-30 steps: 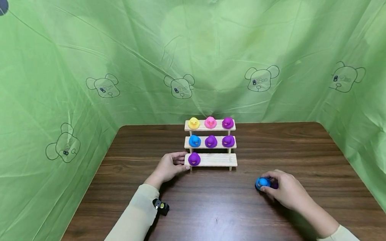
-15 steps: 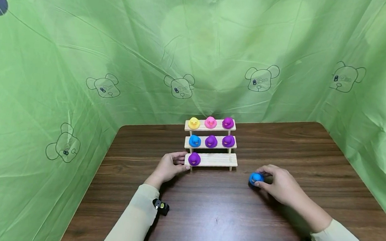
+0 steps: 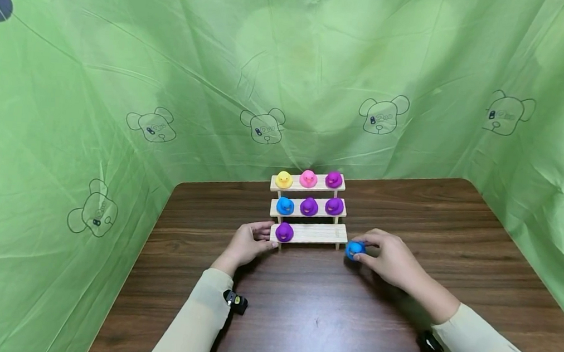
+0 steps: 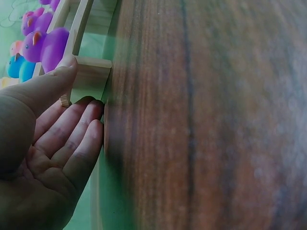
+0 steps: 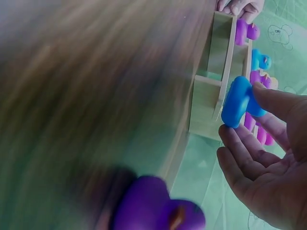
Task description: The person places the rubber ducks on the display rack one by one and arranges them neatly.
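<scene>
In the head view, my left hand (image 3: 244,244) holds the left end of a three-step wooden rack (image 3: 316,233), thumb at its front corner and fingers behind. The left wrist view shows that thumb on the end of the bottom step. My right hand (image 3: 395,260) pinches a blue rubber duck (image 3: 355,250) between thumb and fingers, just off the right end of the bottom step. A purple duck (image 3: 284,232) sits at the left of that step. Another purple duck (image 5: 144,203) lies on the table beneath my right wrist, hidden in the head view.
On the middle step sit a blue duck (image 3: 285,205) and two purple ducks. The top step bears a yellow duck (image 3: 284,179), a pink duck (image 3: 308,179) and a purple duck (image 3: 333,179). A green curtain (image 3: 320,90) hangs close behind the brown wooden table (image 3: 290,311).
My right hand has carried the blue duck leftward and slightly farther back, up to the rack's right end. The left hand and the rack have stayed put.
</scene>
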Demonstrator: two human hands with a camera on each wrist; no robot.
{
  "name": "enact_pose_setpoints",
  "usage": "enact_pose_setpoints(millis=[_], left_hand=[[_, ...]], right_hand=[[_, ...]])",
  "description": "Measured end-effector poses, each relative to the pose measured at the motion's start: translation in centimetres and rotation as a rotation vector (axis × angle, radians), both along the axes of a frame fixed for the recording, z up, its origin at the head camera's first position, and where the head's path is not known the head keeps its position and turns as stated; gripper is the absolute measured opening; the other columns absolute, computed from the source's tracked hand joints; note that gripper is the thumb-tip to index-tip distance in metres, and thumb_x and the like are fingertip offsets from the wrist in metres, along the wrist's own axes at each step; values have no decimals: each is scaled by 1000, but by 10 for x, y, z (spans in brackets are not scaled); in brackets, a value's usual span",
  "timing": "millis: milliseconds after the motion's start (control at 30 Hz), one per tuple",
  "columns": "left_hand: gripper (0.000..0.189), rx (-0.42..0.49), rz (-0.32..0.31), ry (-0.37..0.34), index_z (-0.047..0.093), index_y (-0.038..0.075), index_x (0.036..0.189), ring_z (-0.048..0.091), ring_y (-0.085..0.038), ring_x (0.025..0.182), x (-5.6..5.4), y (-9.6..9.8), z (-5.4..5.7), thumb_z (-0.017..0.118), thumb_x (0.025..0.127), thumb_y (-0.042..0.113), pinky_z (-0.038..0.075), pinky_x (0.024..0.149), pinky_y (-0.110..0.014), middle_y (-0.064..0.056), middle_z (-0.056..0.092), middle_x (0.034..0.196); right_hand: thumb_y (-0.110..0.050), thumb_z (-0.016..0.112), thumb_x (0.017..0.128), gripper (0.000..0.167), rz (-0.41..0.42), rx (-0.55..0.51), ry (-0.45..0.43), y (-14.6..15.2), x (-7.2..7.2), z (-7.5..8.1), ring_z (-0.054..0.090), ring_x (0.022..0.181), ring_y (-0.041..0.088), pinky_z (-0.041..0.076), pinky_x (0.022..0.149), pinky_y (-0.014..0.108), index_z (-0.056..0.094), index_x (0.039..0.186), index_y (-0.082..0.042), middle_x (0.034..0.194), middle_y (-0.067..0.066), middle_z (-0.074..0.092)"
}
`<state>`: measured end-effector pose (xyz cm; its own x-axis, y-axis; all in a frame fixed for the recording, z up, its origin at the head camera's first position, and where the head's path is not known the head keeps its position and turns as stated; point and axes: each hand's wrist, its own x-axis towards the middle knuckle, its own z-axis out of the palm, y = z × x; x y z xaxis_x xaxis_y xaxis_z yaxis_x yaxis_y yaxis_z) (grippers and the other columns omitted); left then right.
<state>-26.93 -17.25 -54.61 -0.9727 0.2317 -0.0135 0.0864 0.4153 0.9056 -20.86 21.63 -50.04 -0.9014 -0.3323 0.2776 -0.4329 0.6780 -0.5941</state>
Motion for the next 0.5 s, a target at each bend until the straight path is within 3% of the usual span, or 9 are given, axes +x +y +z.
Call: enact_pose_setpoints(millis=[500], left_hand=[[59,-2,-4,4,67,3,138,73,-23,105,-1,-2,-2,90,84,11,61,90,-33,-9,76,115]], right_hand=[[-19,91,84,36,22,-83,-38,-45,-24,2,73,102,29,59,93,50,78,117,-12,112,4,75]])
